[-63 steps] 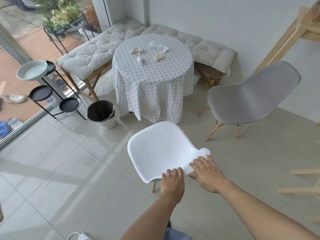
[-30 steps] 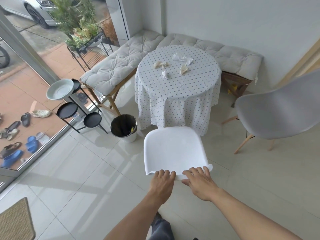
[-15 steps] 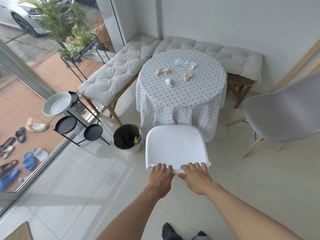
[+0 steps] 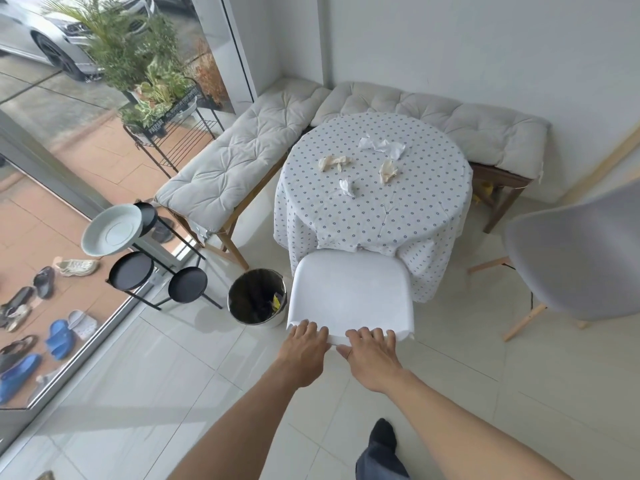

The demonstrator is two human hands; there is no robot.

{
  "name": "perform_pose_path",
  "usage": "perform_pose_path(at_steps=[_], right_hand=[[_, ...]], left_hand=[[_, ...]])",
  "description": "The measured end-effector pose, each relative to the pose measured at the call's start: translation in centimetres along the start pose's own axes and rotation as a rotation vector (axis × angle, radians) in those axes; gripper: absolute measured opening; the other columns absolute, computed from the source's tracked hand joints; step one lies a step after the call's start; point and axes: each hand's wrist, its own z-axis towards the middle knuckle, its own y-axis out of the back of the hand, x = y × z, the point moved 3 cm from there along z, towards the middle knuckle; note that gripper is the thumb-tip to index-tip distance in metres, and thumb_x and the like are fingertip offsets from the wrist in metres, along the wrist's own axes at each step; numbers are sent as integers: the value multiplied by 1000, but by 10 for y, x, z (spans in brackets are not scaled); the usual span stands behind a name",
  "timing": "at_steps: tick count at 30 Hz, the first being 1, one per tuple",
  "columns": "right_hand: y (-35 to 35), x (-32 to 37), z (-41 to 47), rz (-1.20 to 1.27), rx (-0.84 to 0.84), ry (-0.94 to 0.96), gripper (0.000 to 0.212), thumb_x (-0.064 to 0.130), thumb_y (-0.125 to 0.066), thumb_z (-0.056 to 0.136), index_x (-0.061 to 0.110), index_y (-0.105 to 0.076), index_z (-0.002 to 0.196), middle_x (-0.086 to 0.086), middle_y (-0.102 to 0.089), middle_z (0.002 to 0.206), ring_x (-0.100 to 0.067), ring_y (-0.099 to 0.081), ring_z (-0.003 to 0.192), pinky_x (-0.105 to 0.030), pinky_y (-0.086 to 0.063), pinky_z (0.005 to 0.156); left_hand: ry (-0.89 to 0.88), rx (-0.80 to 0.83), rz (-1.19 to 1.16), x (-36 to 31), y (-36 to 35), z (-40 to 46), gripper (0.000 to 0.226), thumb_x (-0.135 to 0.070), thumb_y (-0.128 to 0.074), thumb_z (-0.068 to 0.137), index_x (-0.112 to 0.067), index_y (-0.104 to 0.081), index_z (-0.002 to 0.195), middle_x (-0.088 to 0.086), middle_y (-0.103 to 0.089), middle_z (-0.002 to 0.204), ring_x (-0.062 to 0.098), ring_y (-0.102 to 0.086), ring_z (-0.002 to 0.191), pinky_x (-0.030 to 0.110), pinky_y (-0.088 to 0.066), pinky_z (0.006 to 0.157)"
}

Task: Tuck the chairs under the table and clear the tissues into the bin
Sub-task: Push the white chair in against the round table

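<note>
A: I start with my hands. My left hand (image 4: 304, 348) is curled over the top edge of the white chair (image 4: 349, 292), fingers bent on the backrest. My right hand (image 4: 372, 355) grips the same edge just beside it, fingers together over the rim. Both are closed on the chair.

B: And how far is the task, in your opinion?

A: Early, I think. From the left: the bin (image 4: 258, 297) stands on the floor just beside the white chair, near the table's front-left side. I see only something yellow inside, no tissues as far as I can tell. The white chair's front edge touches the hanging tablecloth at the front edge of the table (image 4: 374, 216), so it is only starting to go under.

B: The tissues?

A: The tissues (image 4: 381, 157) lie around the middle and far part of the tabletop, well apart from my hands, beyond the chair. At the right, the grey chair (image 4: 575, 261) stands clear of the table, not tucked.
</note>
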Motion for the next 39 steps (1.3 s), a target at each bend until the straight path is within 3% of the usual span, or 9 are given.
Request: perform_pose_path(at_steps=[4,12,24,28,32,39], right_hand=[[17,-7,28,87,42,23,48,54,-24,106,26,-41,141,-3,-50,140,-30,-41,128,-48,-22,110],[42,-14,54,-57,-64,-27,53,60,-24,105,22,-50,132,-4,-60,126,-29,-51,117,-39,-33,107],[64,3,102,65,-92,-289,54,60,-30,104,19,-52,133,-9,-56,133,-29,-37,137,-49,-13,123],[71,11,110,105,-126,-365,52,60,-36,103,17,-55,126,-10,-57,131,-29,-37,134,-47,-18,121],[79,12,101,141,-160,-384,53,59,-42,100,20,-51,135,-7,-53,138,-28,-35,138,-47,-26,116],[99,-37,43,172,-228,-449,58,59,-37,101,21,-42,144,-6,-42,151,-29,-29,144,-48,-28,116]], left_hand=[[3,10,3,14,15,27,28,-27,-34,110,-9,-47,127,14,-51,128,33,-41,131,47,-35,112],[-63,6,-14,36,33,69,23,-24,-37,109,-8,-50,119,16,-54,120,33,-45,120,45,-39,104],[-160,27,38,76,60,124,24,-25,-37,109,-9,-50,120,16,-55,124,36,-42,130,44,-38,105],[-157,58,42,79,66,132,20,-19,-41,106,-9,-49,122,14,-54,126,35,-41,132,43,-38,107],[-200,111,27,72,73,137,29,-12,-45,96,-11,-50,125,11,-54,128,34,-44,131,44,-40,106],[-283,12,43,14,92,146,46,-36,-36,105,-13,-37,145,12,-38,152,34,-26,149,49,-30,115]])
